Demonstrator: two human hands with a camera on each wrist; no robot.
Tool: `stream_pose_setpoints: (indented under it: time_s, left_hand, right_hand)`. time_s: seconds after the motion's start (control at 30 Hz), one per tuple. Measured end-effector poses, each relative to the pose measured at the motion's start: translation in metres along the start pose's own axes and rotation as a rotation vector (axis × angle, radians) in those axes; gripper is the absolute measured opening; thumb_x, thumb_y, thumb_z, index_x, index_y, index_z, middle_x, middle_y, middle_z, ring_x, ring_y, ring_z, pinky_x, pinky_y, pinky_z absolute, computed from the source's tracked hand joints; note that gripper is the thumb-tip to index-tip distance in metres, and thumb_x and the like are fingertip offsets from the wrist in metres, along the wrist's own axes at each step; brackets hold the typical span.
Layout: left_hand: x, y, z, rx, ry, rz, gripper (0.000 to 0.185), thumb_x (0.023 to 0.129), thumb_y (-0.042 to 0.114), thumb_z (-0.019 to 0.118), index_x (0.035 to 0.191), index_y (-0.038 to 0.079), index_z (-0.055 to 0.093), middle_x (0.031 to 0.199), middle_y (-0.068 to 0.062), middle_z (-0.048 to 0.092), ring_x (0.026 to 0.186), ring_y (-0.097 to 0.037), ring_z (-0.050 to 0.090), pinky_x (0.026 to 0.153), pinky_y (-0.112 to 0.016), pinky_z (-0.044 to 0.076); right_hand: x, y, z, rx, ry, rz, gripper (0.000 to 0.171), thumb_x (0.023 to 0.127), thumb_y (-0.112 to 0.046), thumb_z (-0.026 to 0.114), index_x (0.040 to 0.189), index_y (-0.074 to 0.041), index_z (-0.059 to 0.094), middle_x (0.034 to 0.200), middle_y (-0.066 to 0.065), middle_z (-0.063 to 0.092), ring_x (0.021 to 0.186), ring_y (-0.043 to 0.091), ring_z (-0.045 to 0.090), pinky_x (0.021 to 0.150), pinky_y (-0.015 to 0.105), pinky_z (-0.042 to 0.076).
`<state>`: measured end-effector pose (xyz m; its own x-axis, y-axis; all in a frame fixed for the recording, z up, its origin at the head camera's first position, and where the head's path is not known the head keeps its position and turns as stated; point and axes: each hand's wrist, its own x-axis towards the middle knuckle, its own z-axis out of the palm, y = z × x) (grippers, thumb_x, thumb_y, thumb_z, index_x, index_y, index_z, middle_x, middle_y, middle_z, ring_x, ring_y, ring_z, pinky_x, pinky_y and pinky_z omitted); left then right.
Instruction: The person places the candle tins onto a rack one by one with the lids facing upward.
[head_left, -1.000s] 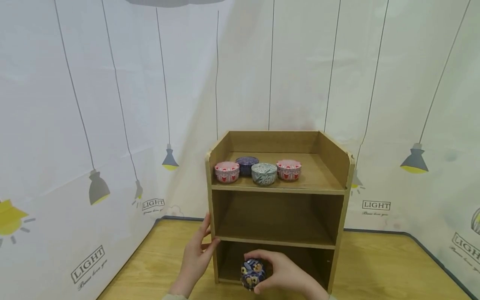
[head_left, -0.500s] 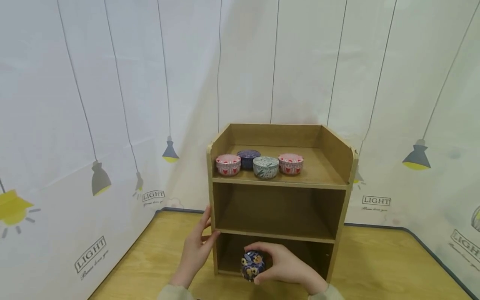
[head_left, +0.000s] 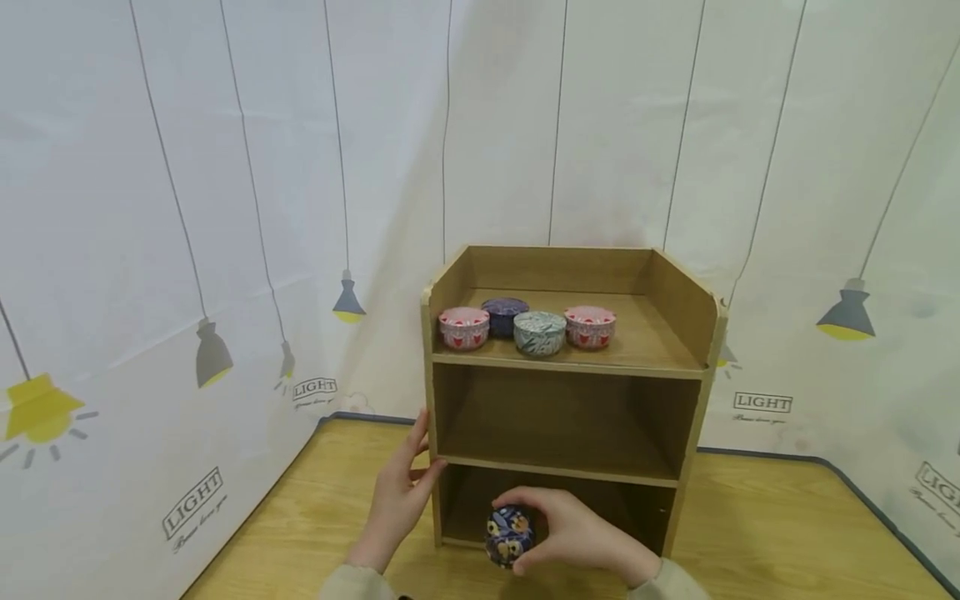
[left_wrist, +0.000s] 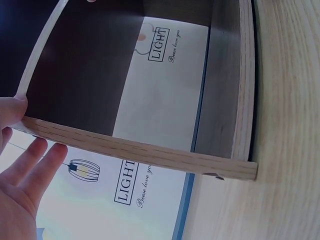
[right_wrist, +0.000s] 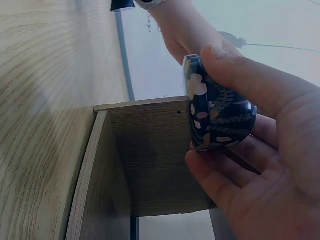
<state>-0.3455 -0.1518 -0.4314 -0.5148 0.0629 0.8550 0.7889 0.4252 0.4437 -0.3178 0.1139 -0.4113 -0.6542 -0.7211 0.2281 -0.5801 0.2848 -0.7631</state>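
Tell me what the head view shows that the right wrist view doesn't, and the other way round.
Only the head view shows the four tins on the top shelf, the bare middle shelf, and the left hand resting straight-fingered on the shelf unit's left side panel. Only the right wrist view shows the thumb lying over the dark floral tin and a small hole in the panel behind it. Both show the right hand gripping that tin at the bottom compartment.
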Motion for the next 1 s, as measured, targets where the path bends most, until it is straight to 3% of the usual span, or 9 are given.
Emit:
stream_pose_setpoints:
  time_s: [0.27,0.47,0.8,1.0]
  left_hand:
    - [-0.002,-0.003,0.0,-0.003,-0.018,-0.004,0.081,0.081,-0.009,0.072,0.151,0.01,0.036,0.14,-0.014,0.051,0.105,-0.035,0.063,0.066,-0.026,0.059]
    - [-0.002,-0.003,-0.001,0.016,-0.021,-0.018,0.081,0.082,-0.007,0.072,0.151,0.012,0.035,0.141,-0.012,0.051,0.106,-0.034,0.062,0.066,-0.029,0.06]
    - [-0.002,-0.003,-0.001,0.013,-0.027,-0.007,0.081,0.082,-0.008,0.072,0.151,0.011,0.036,0.14,-0.013,0.051,0.105,-0.034,0.063,0.066,-0.029,0.059]
    - [-0.002,-0.001,-0.002,0.031,-0.03,-0.008,0.081,0.082,-0.008,0.072,0.152,0.011,0.034,0.141,-0.014,0.051,0.106,-0.034,0.063,0.066,-0.026,0.059]
  right_hand:
    - [-0.004,-0.005,-0.005,-0.031,-0.016,0.019,0.063,0.073,-0.027,0.086,0.129,-0.02,0.058,0.123,-0.004,0.06,0.107,0.01,0.059,0.089,0.026,0.051]
    - [-0.004,-0.003,-0.006,-0.048,-0.03,-0.036,0.069,0.075,-0.027,0.085,0.136,-0.013,0.055,0.133,0.006,0.057,0.113,0.013,0.056,0.093,0.027,0.05]
    - [-0.001,-0.006,-0.01,-0.058,-0.071,-0.075,0.064,0.077,-0.028,0.083,0.135,-0.023,0.057,0.127,-0.002,0.057,0.105,0.009,0.058,0.085,0.026,0.053]
    - [-0.001,-0.012,-0.012,-0.116,-0.044,-0.093,0.063,0.077,-0.032,0.083,0.134,-0.026,0.057,0.127,-0.006,0.057,0.106,0.008,0.056,0.087,0.027,0.052]
